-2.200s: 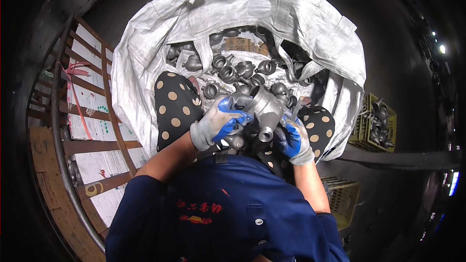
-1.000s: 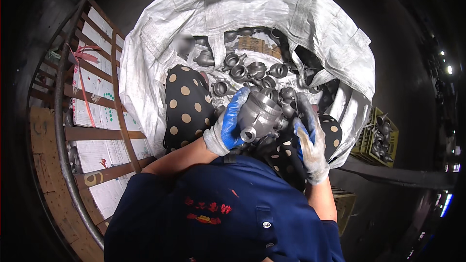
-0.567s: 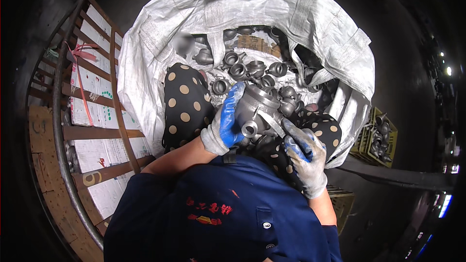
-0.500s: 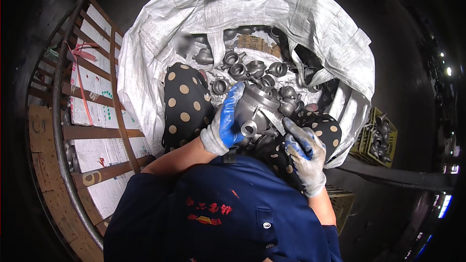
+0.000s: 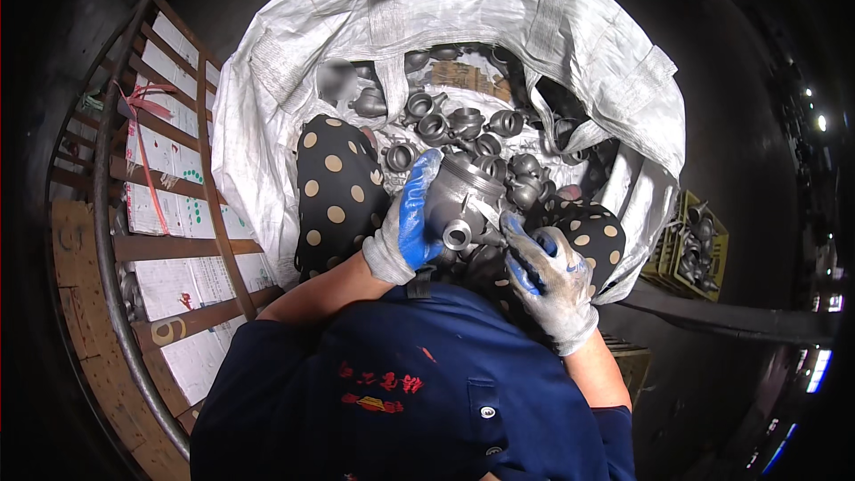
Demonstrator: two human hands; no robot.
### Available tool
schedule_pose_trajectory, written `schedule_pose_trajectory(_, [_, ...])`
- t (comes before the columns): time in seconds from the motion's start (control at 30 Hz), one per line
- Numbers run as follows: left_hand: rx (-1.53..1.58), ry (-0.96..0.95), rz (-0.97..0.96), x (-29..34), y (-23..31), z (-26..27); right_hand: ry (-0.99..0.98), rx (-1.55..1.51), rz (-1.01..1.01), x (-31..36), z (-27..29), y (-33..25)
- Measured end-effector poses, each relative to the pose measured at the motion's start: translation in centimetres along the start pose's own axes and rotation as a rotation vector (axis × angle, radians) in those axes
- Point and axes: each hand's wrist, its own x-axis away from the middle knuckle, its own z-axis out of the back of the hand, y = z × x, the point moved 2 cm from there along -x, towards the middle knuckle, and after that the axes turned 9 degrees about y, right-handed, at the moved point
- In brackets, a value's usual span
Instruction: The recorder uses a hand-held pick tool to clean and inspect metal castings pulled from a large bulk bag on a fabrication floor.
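Gripped in my left hand [image 5: 411, 230], in a blue-coated glove, is a grey metal casting [image 5: 463, 191] with a ridged round collar and a short side pipe facing me. My right hand [image 5: 554, 281], in a pale glove with blue fingers, is closed around a thin flat metal tool [image 5: 484, 210]. The tool's pale blade lies against the casting's near side, above the pipe opening. Its handle end is hidden in my fingers, so its exact kind cannot be made out. Several similar castings [image 5: 465, 122] lie in front of my hands.
A big white woven bag [image 5: 623, 62] surrounds my knees and the loose castings. Flat brown cardboard [image 5: 468, 78] lies inside at the far side. At the left stands a rusty metal rack [image 5: 165, 248] with white boards. A yellow crate [image 5: 690, 249] of castings is at the right.
My right hand has moved left and slightly up, bringing the flat tool further across the casting. My left hand keeps its hold on the casting, nearly unmoved.
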Motion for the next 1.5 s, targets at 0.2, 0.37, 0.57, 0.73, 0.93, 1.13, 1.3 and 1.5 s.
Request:
schedule_pose_trajectory(0.2, [0.631, 0.07, 0.42, -0.8, 0.1, -0.8, -0.134, 0.08, 0.025, 0.1, 0.7, 0.1])
schedule_pose_trajectory(0.37, [0.996, 0.138, 0.866, -1.5, 0.4, -0.8, -0.1, -0.258, -0.141, -0.7, 0.9, 1.9])
schedule_pose_trajectory(0.57, [1.02, 0.118, 0.876, -1.6, 0.9, -1.0, -0.242, -0.872, -0.566, -0.6, 0.1, 2.6])
schedule_pose_trajectory(0.73, [0.689, 0.04, 0.567, -0.5, -0.4, -0.7, -0.225, -0.913, -0.635, -0.2, 0.5, 2.1])
schedule_pose_trajectory(0.93, [0.523, -0.01, 0.452, -0.2, -0.9, -0.5, -0.02, -0.517, -0.191, 0.2, 0.8, 1.7])
schedule_pose_trajectory(1.13, [-0.209, -0.093, -0.164, 0.3, -0.2, 0.6, 0.15, -0.156, -0.038, 0.5, 0.0, 0.6])
schedule_pose_trajectory(1.3, [-0.246, -0.041, -0.23, 0.2, 0.2, 0.3, 0.182, -0.121, 0.011, 1.1, -0.9, 1.1])
schedule_pose_trajectory(1.5, [-0.187, -0.011, -0.064, 1.4, -1.7, 0.4, 0.181, 0.043, 0.052, 0.9, -0.3, 0.5])
